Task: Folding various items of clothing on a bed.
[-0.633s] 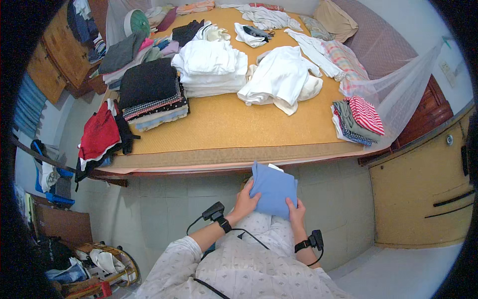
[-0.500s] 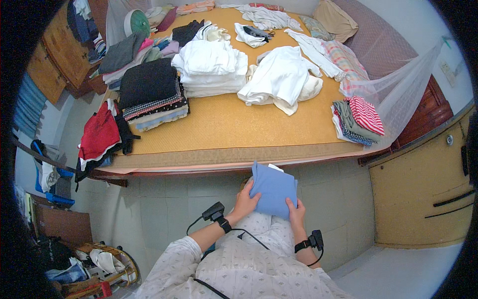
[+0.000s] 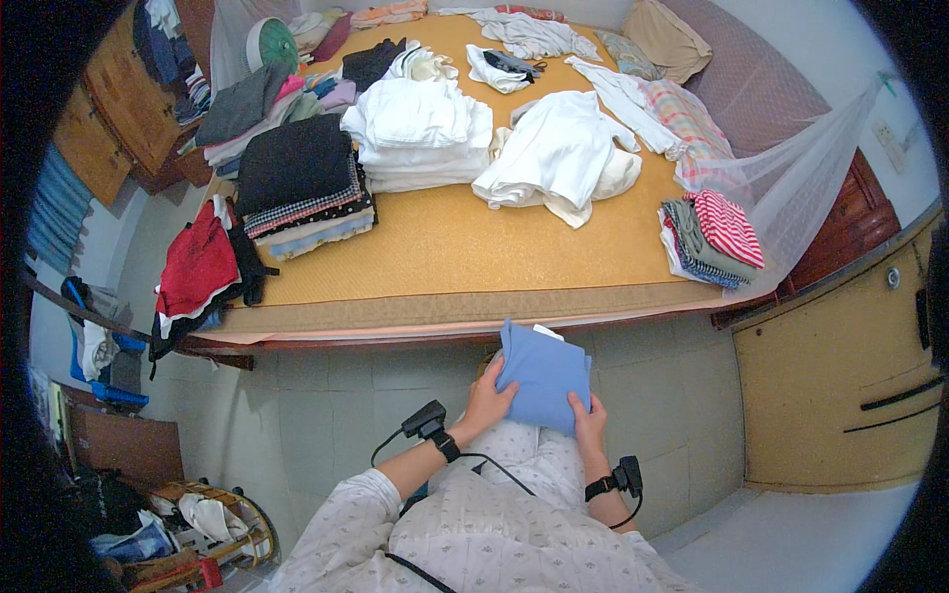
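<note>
A folded blue cloth garment [image 3: 545,378] is held up in front of me, over my lap and just short of the bed's front edge. My left hand [image 3: 489,395] grips its left side, thumb on top and fingers underneath. On the lower right corner, my right hand [image 3: 589,420] pinches the fabric the same way. A small white piece [image 3: 548,333] shows behind its upper edge; I cannot tell what it is. Each of my wrists wears a black strap with a small box and a cable.
Ahead lies a bed with a yellow mat [image 3: 445,242]. On it are a dark folded stack [image 3: 297,173], a white stack [image 3: 420,133], loose white clothes [image 3: 559,153] and a small stack topped with red stripes [image 3: 727,225]. Red clothing [image 3: 201,259] hangs over the left corner. A wooden door [image 3: 840,376] stands right.
</note>
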`<state>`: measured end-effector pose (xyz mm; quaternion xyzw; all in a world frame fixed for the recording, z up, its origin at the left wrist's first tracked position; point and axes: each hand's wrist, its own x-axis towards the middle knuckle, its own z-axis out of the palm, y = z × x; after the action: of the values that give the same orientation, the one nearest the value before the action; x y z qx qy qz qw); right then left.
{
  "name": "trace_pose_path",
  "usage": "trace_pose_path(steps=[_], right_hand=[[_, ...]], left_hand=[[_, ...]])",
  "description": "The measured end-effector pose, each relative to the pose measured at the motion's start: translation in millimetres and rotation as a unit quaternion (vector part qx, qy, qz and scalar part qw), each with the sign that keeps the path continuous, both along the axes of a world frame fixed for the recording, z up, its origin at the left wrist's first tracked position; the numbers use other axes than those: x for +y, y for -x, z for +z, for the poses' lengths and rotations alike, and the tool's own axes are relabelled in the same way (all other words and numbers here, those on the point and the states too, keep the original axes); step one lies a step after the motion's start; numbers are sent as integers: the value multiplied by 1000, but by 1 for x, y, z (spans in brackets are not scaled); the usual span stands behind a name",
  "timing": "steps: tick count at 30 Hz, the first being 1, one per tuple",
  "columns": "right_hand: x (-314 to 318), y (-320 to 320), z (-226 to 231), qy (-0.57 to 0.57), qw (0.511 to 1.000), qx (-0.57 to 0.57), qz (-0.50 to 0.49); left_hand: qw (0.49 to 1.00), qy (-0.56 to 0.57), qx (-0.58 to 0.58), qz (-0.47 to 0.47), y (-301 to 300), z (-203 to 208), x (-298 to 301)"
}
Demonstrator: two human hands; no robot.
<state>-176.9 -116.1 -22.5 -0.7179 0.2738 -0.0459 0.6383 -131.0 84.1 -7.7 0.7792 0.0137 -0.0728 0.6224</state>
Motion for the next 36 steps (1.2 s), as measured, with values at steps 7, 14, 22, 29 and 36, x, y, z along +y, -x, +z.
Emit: trace_pose_path(steps=[7, 14, 22, 29, 36], right_hand=[[-1, 0, -3, -4, 1000, 1, 5], [-3, 1, -7, 19, 1000, -2, 4], [0, 0, 2, 8, 1000, -3, 7], [1, -1, 5, 2, 1000, -7, 4], [-2, 2, -6, 10, 1000, -2, 4]], left_hand=[[1000, -9, 11, 7, 1, 10, 0], [1000, 1, 0, 8, 0, -3, -1], [1000, 2, -12, 3, 0, -9, -1], [1000, 1, 5, -2, 0, -3, 0], [1000, -5, 9, -3, 2, 5, 0]])
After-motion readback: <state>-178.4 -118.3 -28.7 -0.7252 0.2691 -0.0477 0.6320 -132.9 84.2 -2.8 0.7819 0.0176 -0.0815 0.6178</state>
